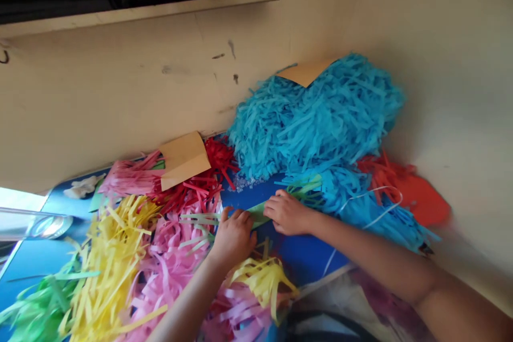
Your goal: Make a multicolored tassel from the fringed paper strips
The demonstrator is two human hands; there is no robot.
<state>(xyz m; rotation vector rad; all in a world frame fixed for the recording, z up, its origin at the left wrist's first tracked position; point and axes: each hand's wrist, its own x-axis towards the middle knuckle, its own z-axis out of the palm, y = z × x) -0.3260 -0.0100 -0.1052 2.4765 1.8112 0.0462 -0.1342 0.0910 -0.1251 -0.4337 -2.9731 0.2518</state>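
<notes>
Both hands meet over the blue tabletop (290, 246) on a green fringed paper strip (259, 214). Its uncut middle lies between my hands, and cut fringe sticks out beyond each one. My left hand (234, 235) is closed over the left part, fingers curled down. Closed on the right part is my right hand (289, 214), its fingertips pressed to the paper. Pink fringe (170, 256) lies beside my left hand, with yellow fringe (266, 278) just below it. Blue fringe (340, 187) is beside my right hand.
A large heap of blue shredded paper (320, 117) stands against the wall, a tan paper piece (310, 72) on top. Another tan piece (186, 160) rests on red fringe (192, 192). Yellow fringe and green fringe (44, 299) cover the left. A clear cup (50, 226) lies at far left.
</notes>
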